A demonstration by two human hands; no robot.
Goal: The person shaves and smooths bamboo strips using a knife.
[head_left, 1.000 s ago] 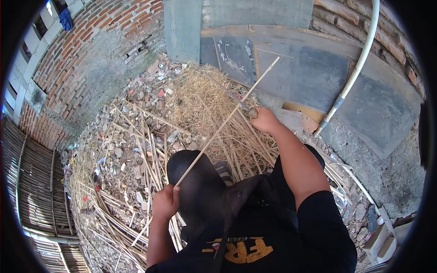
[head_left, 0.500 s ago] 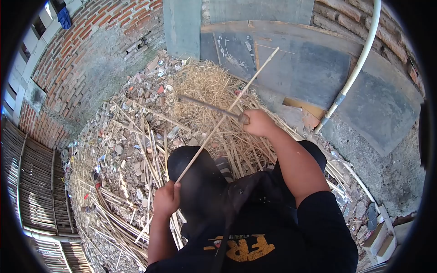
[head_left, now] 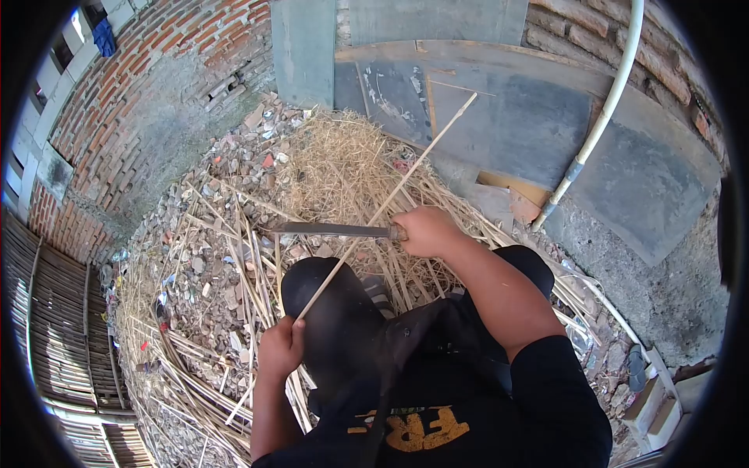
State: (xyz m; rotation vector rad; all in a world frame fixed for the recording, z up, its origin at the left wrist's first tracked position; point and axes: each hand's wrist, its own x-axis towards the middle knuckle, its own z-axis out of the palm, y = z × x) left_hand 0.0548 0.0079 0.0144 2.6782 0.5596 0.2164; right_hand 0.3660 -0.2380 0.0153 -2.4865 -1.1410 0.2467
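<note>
My left hand (head_left: 281,348) is closed around the lower end of a long, thin bamboo strip (head_left: 331,274), near my left knee. The strip slants up and away to the right, past my other hand. My right hand (head_left: 428,232) grips the handle of a machete (head_left: 335,229), whose blade points left and crosses the strip. Whether blade and strip touch, I cannot tell. Below them is a heap of fine shavings (head_left: 331,168).
Bamboo strips (head_left: 211,382) lie in bundles on the rubble ground (head_left: 207,265) at left. A pale pipe (head_left: 607,117) leans by dark boards (head_left: 515,109) at the back right. A brick wall (head_left: 148,101) and a bamboo-slat panel (head_left: 62,312) stand at left.
My right hand has moved slightly left and down the strip. The machete has swung from tilted to nearly level, and its flat side shows more. My left hand keeps its hold.
</note>
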